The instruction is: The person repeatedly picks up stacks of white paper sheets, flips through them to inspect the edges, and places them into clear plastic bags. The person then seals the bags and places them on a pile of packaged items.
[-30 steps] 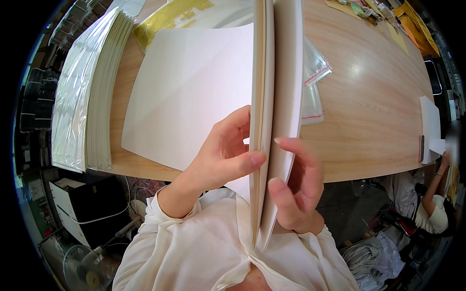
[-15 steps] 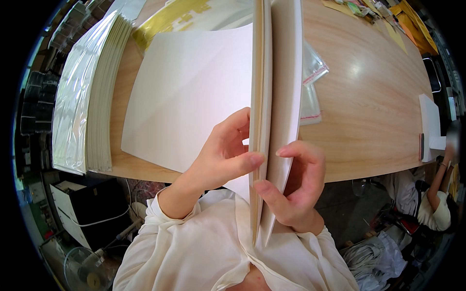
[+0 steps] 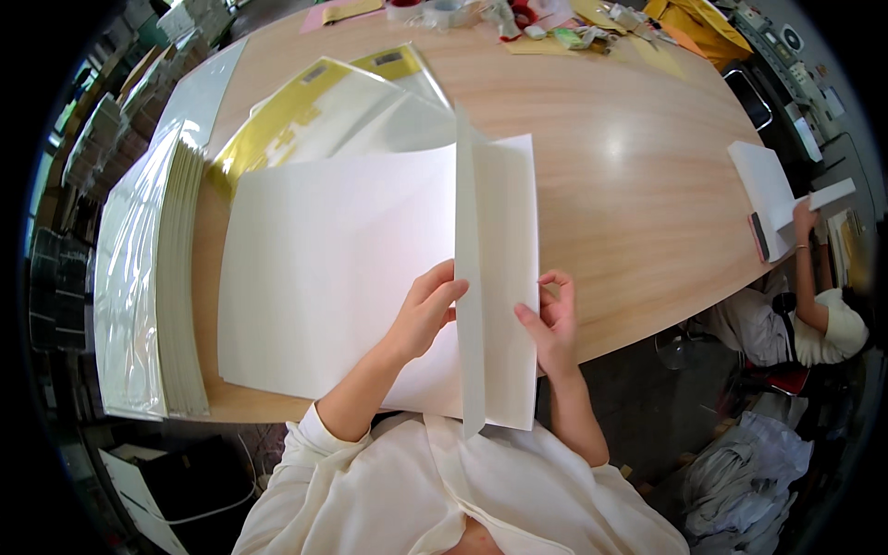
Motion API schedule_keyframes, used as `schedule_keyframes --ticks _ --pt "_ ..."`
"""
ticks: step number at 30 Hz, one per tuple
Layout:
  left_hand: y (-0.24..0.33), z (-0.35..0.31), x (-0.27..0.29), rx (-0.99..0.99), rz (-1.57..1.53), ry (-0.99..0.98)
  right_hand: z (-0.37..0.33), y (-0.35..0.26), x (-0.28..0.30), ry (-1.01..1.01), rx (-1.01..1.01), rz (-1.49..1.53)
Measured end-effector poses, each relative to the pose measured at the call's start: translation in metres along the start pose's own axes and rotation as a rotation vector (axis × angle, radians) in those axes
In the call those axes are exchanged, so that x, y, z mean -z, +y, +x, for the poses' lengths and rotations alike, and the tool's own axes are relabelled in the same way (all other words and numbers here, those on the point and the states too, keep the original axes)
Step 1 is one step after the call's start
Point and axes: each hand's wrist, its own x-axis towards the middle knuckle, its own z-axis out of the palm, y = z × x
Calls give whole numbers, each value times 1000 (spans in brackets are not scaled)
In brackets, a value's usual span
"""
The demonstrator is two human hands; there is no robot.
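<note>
One white board (image 3: 471, 356), on edge at the near side of the wood-grain table (image 3: 629, 231): left hand (image 3: 421, 314) pinches it, apparently keeping it upright; right hand (image 3: 555, 324) clasps adjoining white panel (image 3: 506, 231) by its outer edge, seemingly for steadiness.

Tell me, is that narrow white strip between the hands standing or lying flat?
Standing, it seems: the white strip looks like a panel seen nearly edge-on.

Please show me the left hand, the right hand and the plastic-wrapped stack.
Left hand (image 3: 421, 317): head view, middle of the hand.
Right hand (image 3: 557, 335): head view, middle of the hand.
Plastic-wrapped stack (image 3: 134, 287): head view, its shiny face.
</note>
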Motion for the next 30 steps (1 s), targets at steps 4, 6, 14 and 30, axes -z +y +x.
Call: schedule_keyframes --ticks 4,6,14,30 --pt "-5 0 -6 -84 257 33 -5 -6 5 19 454 -1086" --pt "-16 8 -12 -193 344 67 -19 -13 2 -128 126 -557" --pt "-3 2 -52 -542 909 -98 -16 -8 48 26 -267 -9" --pt "20 -106 210 -7 1668 1307 -1 -40 238 784 245 175"
